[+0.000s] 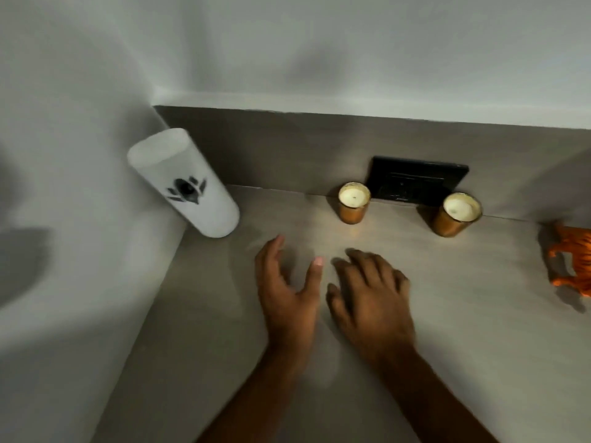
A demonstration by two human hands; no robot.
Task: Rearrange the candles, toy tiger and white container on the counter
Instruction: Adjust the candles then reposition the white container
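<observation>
A tall white container (185, 183) with a black emblem stands in the counter's far left corner against the wall. Two candles in amber glass cups stand near the back: the left candle (353, 203) and the right candle (455, 214). An orange striped toy tiger (572, 260) is at the right edge of the view, partly cut off. My left hand (287, 289) hovers over the counter's middle, fingers spread, holding nothing. Beside it my right hand (371, 295) is palm down, fingers loosely apart, also holding nothing. Both hands are short of the candles.
The grey counter (479, 330) meets a white wall on the left and a grey backsplash behind. A black socket plate (415, 183) sits on the backsplash between the candles.
</observation>
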